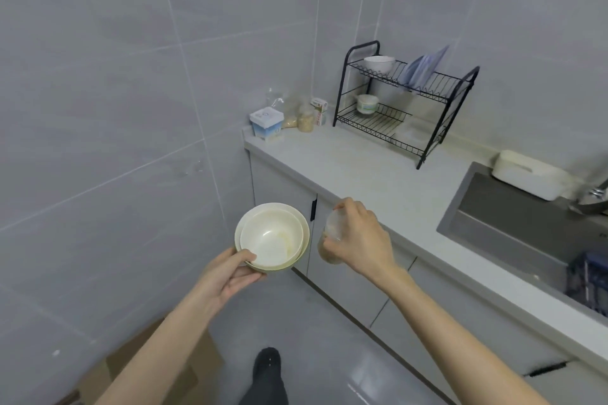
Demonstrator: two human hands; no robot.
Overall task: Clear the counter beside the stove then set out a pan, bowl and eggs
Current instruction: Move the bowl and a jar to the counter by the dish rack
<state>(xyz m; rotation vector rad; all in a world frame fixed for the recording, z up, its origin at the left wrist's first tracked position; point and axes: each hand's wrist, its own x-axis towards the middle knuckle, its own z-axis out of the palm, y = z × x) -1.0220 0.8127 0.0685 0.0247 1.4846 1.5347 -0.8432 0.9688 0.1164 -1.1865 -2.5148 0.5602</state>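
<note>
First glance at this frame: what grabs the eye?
Centre frame, the left hand holds two nested bowls above the floor, and the right hand grips a clear jar with brownish contents beside them. Behind, a black dish rack stands on the counter, left of the sink.

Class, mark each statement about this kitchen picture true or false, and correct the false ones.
1. The left hand holds two nested bowls. True.
2. The right hand is empty. False: it grips a clear jar with brownish contents.
3. A white bowl sits on the top tier of the dish rack. True.
4. The dish rack stands inside the sink. False: it stands on the counter, left of the sink.
</note>
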